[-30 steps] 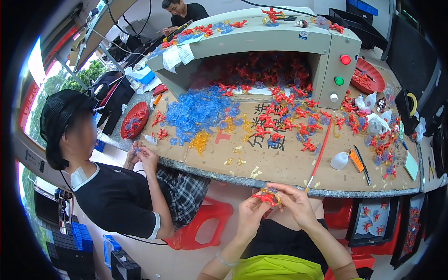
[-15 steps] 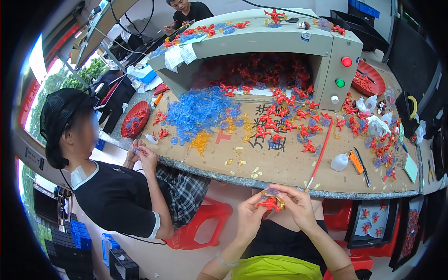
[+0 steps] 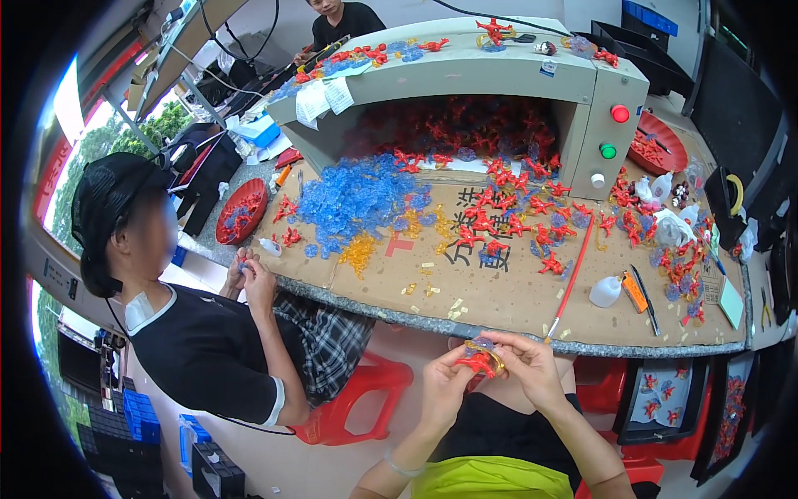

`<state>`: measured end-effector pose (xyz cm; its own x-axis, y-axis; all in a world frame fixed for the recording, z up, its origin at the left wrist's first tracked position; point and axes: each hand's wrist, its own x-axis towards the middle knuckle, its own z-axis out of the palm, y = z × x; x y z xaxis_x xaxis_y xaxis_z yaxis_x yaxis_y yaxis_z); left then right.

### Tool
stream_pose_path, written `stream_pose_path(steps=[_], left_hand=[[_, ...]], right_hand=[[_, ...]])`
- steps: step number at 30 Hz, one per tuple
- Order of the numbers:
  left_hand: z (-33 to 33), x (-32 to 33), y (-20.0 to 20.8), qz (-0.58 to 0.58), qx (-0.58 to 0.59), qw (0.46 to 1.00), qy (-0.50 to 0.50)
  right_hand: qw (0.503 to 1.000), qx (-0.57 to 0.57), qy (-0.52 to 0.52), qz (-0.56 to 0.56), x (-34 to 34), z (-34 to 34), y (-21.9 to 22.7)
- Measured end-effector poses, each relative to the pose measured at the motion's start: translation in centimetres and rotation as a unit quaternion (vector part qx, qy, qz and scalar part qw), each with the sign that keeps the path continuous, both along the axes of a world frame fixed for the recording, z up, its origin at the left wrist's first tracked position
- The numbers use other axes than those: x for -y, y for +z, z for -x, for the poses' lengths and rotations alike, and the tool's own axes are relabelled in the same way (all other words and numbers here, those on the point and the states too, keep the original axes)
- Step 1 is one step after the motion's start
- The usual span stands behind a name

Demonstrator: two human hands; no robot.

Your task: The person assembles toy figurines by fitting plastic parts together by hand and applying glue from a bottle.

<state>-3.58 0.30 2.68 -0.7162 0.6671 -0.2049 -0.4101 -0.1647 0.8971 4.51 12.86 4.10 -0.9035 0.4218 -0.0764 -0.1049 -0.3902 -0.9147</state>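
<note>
A: Holding what, and where?

B: Pinching a small red figure [image 3: 475, 363] with a translucent yellow band [image 3: 499, 360] and a clear bluish piece [image 3: 480, 343], just off the near edge of the cardboard-covered bench [image 3: 378, 291].

A: Using both hands?

B: Using both, close together: gripping the red part from the left with the left hand [image 3: 444, 387], closing finger and thumb of the right hand [image 3: 532, 368] on the band and clear piece from the right. Being unable to tell, behind the fingers, about any joint between the parts.

A: Expecting much weight?

B: Guessing very little; looking like hard plastic, probably stiff, perhaps slippery on the glossy clear faces.

A: Risking breakage anywhere?

B: Suspecting the thin red limbs and the slim band.

A: Taking hold where, then?

B: Favouring the thicker red body on the left, supporting the clear piece on the right, avoiding hard squeezing at thin ends.

A: Seeing anything similar farther off?

B: Seeing scattered red figures [image 3: 550, 264] on the bench, right of a heap of blue pieces [image 3: 345, 200].
</note>
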Motion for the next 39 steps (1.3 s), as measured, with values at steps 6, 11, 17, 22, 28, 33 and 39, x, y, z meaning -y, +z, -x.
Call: stream_pose_path(steps=[6,11,17,22,28,33,39], left_hand=[[0.2,0.1,-0.3,-0.004,-0.006,1.0,-0.011],[0.2,0.1,-0.4,0.0,-0.009,1.0,-0.01],[0.3,0.3,-0.2,0.008,-0.005,1.0,-0.015],[0.0,-0.3,1.0,0.008,0.015,1.0,-0.002],[0.0,-0.4,0.8,0.007,0.007,1.0,0.011],[0.1,-0.3,0.6,0.013,0.014,1.0,0.0],[0.1,-0.4,0.5,0.009,0.001,1.0,0.006]], right_hand=[[1.0,0.015,0.006,0.0,-0.1,0.0,-0.1],[1.0,0.019,0.006,0.003,-0.2,0.1,0.0],[1.0,0.027,0.011,0.006,-0.1,0.1,-0.1],[1.0,0.028,0.011,-0.002,-0.3,0.1,-0.3],[0.999,0.043,0.007,-0.008,-0.3,0.2,-0.2],[0.999,0.041,0.006,-0.005,-0.3,0.3,-0.3],[0.999,0.045,0.004,-0.008,-0.3,0.3,-0.3]])
